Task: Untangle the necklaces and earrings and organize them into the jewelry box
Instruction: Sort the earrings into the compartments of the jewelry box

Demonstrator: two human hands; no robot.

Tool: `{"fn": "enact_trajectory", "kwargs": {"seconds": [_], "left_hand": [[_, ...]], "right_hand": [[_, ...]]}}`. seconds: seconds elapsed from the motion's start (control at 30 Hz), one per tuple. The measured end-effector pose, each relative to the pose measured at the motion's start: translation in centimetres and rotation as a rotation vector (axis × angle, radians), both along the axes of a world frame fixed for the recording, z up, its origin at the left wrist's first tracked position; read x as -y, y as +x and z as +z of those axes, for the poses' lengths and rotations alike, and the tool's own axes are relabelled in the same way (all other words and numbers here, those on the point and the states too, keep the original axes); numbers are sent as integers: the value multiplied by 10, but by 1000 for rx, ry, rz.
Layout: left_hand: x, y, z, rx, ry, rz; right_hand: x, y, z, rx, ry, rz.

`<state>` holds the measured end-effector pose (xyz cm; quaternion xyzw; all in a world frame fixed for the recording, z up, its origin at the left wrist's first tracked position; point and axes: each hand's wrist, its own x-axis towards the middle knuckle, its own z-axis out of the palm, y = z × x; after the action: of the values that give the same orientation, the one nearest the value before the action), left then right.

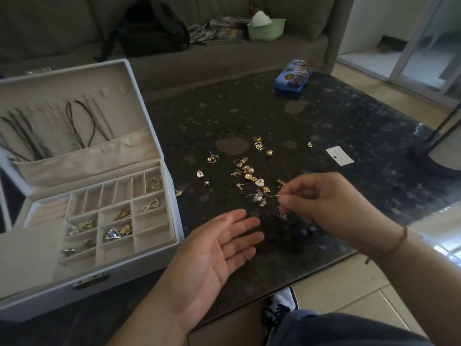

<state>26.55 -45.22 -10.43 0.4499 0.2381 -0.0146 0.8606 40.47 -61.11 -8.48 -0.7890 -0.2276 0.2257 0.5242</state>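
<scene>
Hands first: the left hand lies palm up and spread at about 6 o'clock on the worktop, a fine chain trailing across its fingers. At 9 o'clock the box stands open, cords hanging in its lid and several compartments already holding pieces. At the centre, the earrings lie scattered but well apart from one another. The right hand, at 4 o'clock from that scatter, pinches a thin hook wire between thumb and fingertips; something small dangles below the pinch, too blurred to name.

To do this step well, I would keep the pinch light, lift slowly so the wire slips free rather than bends, and let the open palm take the slack before carrying the piece to a free compartment.
</scene>
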Motion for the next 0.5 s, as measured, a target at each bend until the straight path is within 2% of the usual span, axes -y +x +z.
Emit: {"fn": "enact_trajectory", "kwargs": {"seconds": [0.13, 0.2, 0.4, 0.5], "left_hand": [[-5, 11, 0, 20, 625, -69], [-7, 17, -1, 19, 704, -81], [-8, 26, -4, 42, 274, -1], [-9, 24, -2, 27, 48, -100]], "right_hand": [[-1, -1, 0, -210, 103, 51], [-1, 0, 1, -265, 97, 92], [1, -3, 1, -275, 57, 205], [2, -4, 3, -297, 37, 298]]}}
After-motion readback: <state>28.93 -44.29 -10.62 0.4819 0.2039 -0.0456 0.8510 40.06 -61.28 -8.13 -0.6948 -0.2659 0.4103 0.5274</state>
